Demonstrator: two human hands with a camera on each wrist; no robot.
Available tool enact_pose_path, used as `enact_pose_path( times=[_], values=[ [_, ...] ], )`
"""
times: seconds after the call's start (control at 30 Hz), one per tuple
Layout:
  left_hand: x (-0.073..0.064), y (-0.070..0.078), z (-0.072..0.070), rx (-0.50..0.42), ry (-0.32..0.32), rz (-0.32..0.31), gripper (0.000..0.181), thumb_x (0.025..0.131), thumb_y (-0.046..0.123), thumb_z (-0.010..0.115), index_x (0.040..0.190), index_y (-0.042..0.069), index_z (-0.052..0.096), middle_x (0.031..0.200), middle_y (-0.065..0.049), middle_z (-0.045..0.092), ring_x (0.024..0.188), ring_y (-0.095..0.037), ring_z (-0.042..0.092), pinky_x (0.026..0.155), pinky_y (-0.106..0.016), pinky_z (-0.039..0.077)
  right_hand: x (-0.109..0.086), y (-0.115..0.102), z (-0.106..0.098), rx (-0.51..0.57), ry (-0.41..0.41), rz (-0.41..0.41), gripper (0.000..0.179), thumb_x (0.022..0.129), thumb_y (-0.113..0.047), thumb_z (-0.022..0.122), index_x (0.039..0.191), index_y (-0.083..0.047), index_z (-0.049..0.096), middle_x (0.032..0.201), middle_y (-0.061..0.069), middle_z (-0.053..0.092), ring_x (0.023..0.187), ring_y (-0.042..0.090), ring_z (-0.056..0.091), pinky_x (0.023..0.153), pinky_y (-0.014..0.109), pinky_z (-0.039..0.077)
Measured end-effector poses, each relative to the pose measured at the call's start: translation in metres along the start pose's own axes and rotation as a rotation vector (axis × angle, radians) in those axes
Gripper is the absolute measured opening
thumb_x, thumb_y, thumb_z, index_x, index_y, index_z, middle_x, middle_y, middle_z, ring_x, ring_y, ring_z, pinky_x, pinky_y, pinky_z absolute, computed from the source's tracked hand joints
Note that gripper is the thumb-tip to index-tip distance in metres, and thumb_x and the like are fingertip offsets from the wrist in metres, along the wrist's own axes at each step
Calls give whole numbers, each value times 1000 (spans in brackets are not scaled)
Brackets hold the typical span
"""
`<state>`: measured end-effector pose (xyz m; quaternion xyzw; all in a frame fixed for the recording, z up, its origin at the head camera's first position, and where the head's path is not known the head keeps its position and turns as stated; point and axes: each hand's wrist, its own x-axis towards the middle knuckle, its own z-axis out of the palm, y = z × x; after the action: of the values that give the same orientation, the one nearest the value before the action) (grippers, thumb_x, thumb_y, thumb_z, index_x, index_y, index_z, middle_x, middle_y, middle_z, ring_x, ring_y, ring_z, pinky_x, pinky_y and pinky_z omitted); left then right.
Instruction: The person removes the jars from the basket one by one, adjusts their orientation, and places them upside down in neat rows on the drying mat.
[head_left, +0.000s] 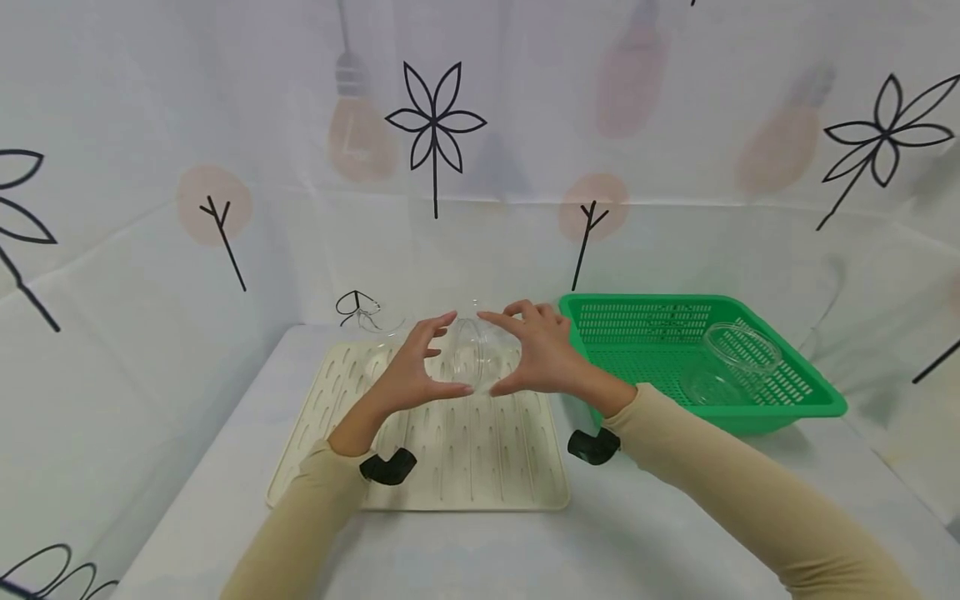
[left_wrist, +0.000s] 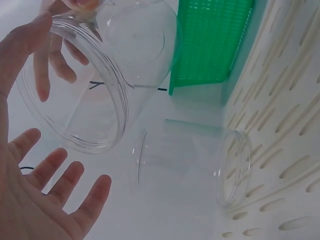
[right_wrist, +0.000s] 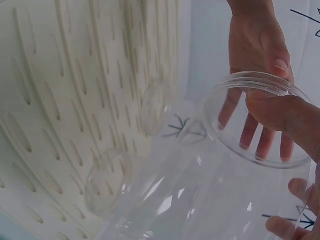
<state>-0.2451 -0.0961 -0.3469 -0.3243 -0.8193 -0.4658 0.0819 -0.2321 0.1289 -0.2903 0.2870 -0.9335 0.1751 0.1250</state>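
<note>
"Where is the clear jar from your hands?"

"Between them, raised above the pale ribbed mat. In the head view it lies at 3 o'clock from my left hand and at 9 o'clock from my right hand."

"Which of the two is nearer?"

"My right. It's clamped on the jar, thumb against the threaded rim, fingers bent round the outside, so I judge it bears the weight. My left has its fingers spread apart and wrapped round nothing. Its thumb comes close by the rim, but I can't tell whether it touches."

"And the long axis?"

"From my head the rim shows as a narrow oval, stretched from 12 to 6 o'clock, so I judge the axis runs roughly 9 to 3. The exact tilt I can't tell through such clear walls."

"What does the coming move turn on, then?"

"That axis, I'd say, and my free left hand waiting at its 9 o'clock end. Out towards 9 another clear jar stands on the mat; at 3, well apart, the green basket holds a clear container."
</note>
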Motion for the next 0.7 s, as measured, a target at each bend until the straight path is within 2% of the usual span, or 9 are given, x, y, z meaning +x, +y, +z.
enact_pose_path(
  times=[0.17,0.33,0.5,0.57,0.7],
  values=[
    [3,5,1,-18,-9,35,94,70,23,83,146,15,27,143,-14,29,127,-34,34,96,-48,40,0,-2,0,-5,-4,2,96,55,-43,88,139,-22,46,125,11,42,115,33,31,87,55,25],
    [5,7,2,-48,-22,25,91,71,21,82,145,16,28,142,-11,30,126,-34,34,95,-48,41,1,-2,0,2,1,-6,95,55,-43,88,138,-22,46,124,10,42,113,32,32,86,54,26],
    [7,10,2,-58,-16,13,89,71,18,82,144,11,31,140,-12,33,124,-34,36,93,-48,43,1,-1,-1,7,-10,-10,96,56,-42,88,139,-21,45,126,11,41,114,33,31,88,55,24],
    [6,16,2,-61,-12,4,87,72,15,82,143,8,32,140,-14,34,123,-35,37,93,-49,43,1,0,-1,5,-20,-7,97,56,-42,88,140,-21,44,127,12,40,115,33,31,88,55,24],
    [2,39,-2,-60,0,3,82,72,9,80,140,0,34,137,-21,35,120,-38,39,92,-51,43,1,1,-2,10,-34,-8,100,55,-45,88,141,-21,42,129,13,38,115,33,31,88,55,24]
  ],
)
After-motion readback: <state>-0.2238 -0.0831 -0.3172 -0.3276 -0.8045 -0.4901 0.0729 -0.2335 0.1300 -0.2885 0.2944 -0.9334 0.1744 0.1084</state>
